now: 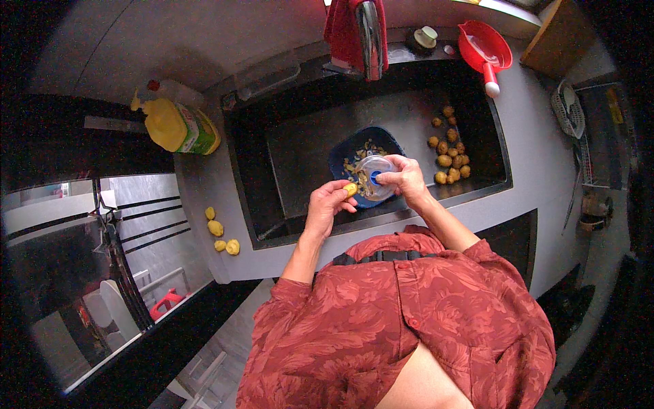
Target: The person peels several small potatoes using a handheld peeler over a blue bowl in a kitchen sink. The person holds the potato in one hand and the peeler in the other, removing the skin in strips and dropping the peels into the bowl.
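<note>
My left hand (327,203) holds a small peeled yellow potato (350,190) between thumb and fingers. In my right hand (409,179) is a round clear plastic tool (377,193) with a blue centre, its rim close beside the potato; its exact kind cannot be told. Both hands are above a dark blue basin (338,148) that holds peelings (369,151) and stands in the dark sink (301,153). Several unpeeled potatoes (444,161) lie on the sink's right side. On the counter to the left lie several peeled potatoes (215,228).
A yellow jug (171,125) with a green label stands on the left counter. The metal faucet (370,41), with a red cloth (340,30) by it, reaches over the sink's far edge. A red dipper (485,48) lies at the back right corner, and a light basket (568,110) stands farther right.
</note>
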The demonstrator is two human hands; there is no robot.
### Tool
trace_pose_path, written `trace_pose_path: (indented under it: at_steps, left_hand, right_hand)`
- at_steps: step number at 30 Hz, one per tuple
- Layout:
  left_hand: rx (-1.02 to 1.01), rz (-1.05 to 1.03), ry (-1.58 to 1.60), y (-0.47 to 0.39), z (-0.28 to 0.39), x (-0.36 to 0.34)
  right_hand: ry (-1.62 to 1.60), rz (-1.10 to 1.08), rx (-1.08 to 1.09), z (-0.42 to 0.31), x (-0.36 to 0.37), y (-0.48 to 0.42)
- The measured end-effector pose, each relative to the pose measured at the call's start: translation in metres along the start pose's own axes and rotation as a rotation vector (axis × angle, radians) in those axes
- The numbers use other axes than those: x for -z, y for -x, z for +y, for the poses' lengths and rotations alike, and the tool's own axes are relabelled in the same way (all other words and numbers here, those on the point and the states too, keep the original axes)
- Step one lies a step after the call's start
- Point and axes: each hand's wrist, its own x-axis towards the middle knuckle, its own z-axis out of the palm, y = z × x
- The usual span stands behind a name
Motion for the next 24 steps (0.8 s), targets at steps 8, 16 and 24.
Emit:
trace_pose_path:
  at_steps: [8, 16, 24]
  left_hand:
    - [0.033, 0.008, 0.173, -0.003, 0.000, -0.002]
    - [0.050, -0.071, 0.294, -0.003, -0.003, 0.003]
    - [0.072, -0.076, 0.228, -0.003, -0.004, 0.003]
  right_hand:
    - [-0.014, 0.013, 0.058, -0.002, -0.007, 0.002]
    - [-0.042, 0.003, 0.010, -0.003, -0.005, 0.003]
    - [0.038, -0.059, 0.011, -0.011, -0.015, 0.007]
